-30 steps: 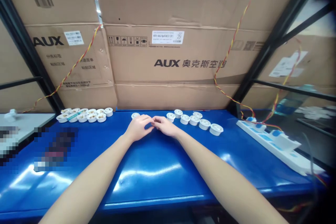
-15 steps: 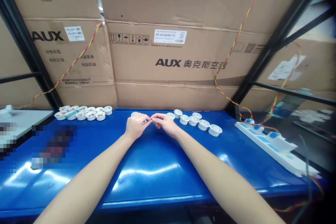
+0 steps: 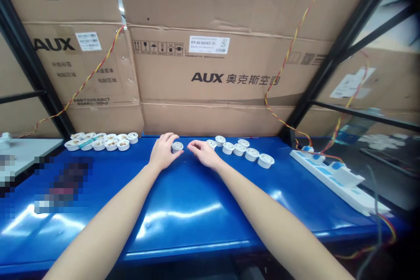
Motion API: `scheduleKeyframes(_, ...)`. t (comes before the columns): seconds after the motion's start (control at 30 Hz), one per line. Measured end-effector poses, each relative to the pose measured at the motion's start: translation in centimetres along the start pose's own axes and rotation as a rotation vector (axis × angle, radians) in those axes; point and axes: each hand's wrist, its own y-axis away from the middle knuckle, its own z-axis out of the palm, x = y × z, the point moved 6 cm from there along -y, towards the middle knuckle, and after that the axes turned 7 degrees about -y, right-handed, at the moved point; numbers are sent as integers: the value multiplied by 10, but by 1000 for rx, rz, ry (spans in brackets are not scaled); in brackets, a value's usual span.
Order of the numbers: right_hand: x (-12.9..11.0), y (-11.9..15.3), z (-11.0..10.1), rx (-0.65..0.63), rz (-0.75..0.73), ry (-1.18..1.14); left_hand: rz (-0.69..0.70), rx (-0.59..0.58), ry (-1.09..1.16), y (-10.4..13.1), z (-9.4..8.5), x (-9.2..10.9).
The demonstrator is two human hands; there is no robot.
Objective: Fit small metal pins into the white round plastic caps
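Note:
A small round white tub (image 3: 177,147) stands on the blue table (image 3: 183,192) near its back edge. Around its left side curves my left hand (image 3: 164,152), thumb and fingers apart; whether they touch the tub is hard to tell. My right hand (image 3: 205,154) is just right of the tub, its thumb and fingertips pinched together on something too small to make out. Several white tubs (image 3: 252,154) stand in a loose slanting line behind and to the right of my right hand.
Two rows of white tubs with brownish contents (image 3: 111,143) stand at the back left. A white power strip (image 3: 337,183) lies along the right side. Cardboard sheets (image 3: 210,96) rise behind the table, between black frame posts. A twisted red-yellow wire (image 3: 288,52) hangs at the right.
My hands were together, fingertips meeting; now they are apart. My left hand has opened and moved left beside the tub, which was mostly hidden behind it before.

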Motion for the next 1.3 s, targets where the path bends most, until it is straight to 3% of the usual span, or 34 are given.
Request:
scheduleKeyframes(0.13,0,-1,-3,53,-46,150,-213,-193,31,4,25,-30)
scheduleKeyframes(0.3,1,-1,-4,82,-113,296,-211,-293,-2,7,36,-33)
scheduleKeyframes(0.6,-1,-2,-3,146,-185,428,-19,-215,-122,-1,31,-11)
scheduleKeyframes(0.83,-20,3,-3,216,-324,394,124,-97,21,-6,5,17)
scheduleKeyframes(0.97,-24,5,-1,182,-349,432,123,-134,44,-5,5,25)
scheduleKeyframes(1.3,-27,7,0,142,-331,383,54,-163,75,-2,9,18)
